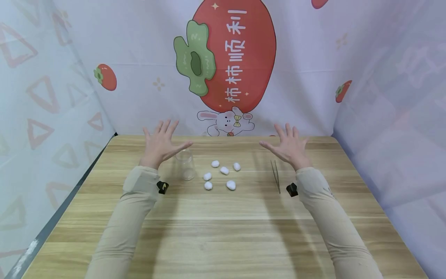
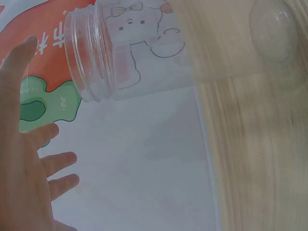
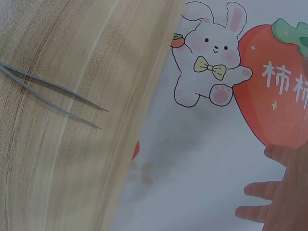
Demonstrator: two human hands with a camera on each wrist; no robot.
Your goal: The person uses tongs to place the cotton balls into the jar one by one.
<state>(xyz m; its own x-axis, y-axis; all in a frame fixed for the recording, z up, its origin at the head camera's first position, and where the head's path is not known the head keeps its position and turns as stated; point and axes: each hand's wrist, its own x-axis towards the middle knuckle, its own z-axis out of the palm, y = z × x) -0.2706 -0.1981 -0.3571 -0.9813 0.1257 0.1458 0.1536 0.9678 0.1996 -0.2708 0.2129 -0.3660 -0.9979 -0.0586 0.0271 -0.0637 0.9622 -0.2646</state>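
Observation:
My left hand (image 1: 159, 145) is raised over the table's far left part, fingers spread and holding nothing. Beside it stands a clear plastic jar (image 1: 188, 170), its threaded mouth (image 2: 89, 53) without a lid in the left wrist view. My right hand (image 1: 292, 147) is held up on the other side, fingers likewise spread. Just below and left of it lie metal tweezers (image 1: 276, 178), their tips apart and pointing to the far edge in the right wrist view. Several white cotton balls (image 1: 224, 170) lie scattered between the jar and the tweezers.
The wooden table (image 1: 209, 240) ends at a hanging white cloth (image 1: 139, 97) printed with persimmons and a rabbit. Pale cloths hang on both sides too. A small black device (image 1: 162, 187) shows at the left cuff, another black device (image 1: 292, 190) at the right.

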